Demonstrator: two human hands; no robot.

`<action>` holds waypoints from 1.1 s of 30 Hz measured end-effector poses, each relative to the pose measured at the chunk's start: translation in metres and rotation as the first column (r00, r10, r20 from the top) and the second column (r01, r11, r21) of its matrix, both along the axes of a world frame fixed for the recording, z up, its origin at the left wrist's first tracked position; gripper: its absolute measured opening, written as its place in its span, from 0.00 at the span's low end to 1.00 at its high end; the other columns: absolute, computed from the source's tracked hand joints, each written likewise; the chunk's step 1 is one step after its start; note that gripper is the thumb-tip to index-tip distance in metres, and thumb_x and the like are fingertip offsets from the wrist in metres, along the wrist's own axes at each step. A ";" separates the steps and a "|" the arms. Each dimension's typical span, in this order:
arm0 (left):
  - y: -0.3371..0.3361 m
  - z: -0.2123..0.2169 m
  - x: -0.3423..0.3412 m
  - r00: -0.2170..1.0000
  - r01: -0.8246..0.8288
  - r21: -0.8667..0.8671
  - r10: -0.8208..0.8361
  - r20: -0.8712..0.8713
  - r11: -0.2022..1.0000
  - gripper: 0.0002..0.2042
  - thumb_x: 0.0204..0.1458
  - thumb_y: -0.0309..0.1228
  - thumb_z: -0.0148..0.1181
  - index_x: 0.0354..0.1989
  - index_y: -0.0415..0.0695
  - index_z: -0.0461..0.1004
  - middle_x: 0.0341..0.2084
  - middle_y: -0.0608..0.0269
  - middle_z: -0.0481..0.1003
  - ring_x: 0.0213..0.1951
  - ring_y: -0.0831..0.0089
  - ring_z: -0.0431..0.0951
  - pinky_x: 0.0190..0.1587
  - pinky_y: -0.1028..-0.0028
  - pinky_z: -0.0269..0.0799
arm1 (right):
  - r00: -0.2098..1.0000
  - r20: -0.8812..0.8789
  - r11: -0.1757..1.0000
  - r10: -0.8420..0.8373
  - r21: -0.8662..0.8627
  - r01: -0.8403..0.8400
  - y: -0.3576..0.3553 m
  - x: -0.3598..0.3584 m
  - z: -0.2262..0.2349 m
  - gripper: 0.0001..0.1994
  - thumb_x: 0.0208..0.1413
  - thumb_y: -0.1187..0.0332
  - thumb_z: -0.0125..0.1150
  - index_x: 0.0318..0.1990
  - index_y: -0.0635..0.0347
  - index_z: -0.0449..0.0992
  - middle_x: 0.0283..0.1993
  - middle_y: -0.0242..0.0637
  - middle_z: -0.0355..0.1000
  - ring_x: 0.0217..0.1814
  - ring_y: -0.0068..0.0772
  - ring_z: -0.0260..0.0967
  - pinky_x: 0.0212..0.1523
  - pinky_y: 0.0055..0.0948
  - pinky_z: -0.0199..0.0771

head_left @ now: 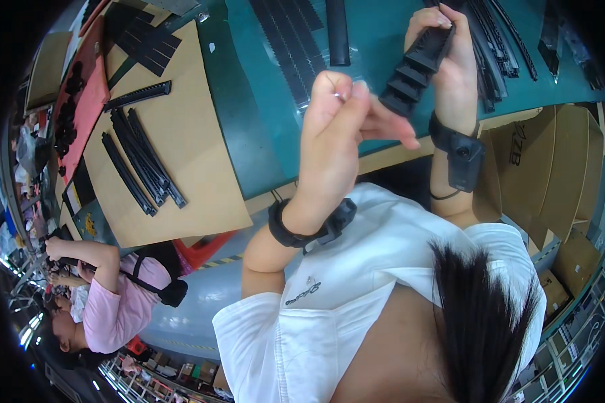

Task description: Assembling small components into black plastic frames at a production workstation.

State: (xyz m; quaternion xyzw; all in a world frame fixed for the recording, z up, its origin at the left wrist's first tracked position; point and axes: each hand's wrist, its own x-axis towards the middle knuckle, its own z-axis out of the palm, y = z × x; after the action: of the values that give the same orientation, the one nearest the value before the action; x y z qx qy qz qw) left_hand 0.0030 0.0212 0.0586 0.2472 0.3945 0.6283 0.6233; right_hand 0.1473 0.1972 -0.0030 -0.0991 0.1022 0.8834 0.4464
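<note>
Right hand fingers clamp a ribbed black plastic part, raised above the green desk. Left hand fingers pinch a small item beside its lower end. More black strips lie unhandled on cardboard.

From my feed the light is bright, even and overhead, with soft shadows. Fisheye bending is strong: the worktop edges curve and the corners go black. Centre detail is sharp, but the rim smears and darkens.
</note>
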 end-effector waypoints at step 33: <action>-0.006 0.018 0.010 0.991 0.032 0.098 -0.019 -0.131 0.995 0.11 0.72 0.36 0.44 0.39 0.47 0.54 0.30 0.42 0.78 0.23 0.61 0.81 0.29 0.69 0.79 | 0.998 -0.023 0.997 0.053 0.048 -0.052 -0.033 -0.008 0.051 0.13 0.61 0.72 0.58 0.23 0.59 0.67 0.21 0.28 0.67 0.23 0.22 0.67 0.33 0.22 0.76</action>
State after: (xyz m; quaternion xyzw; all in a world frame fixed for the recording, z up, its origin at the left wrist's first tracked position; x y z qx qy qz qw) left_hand 0.0133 0.0155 0.0762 0.3233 0.3992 0.6217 0.5912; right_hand 0.1389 0.1646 0.0484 -0.0804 0.0838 0.8982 0.4240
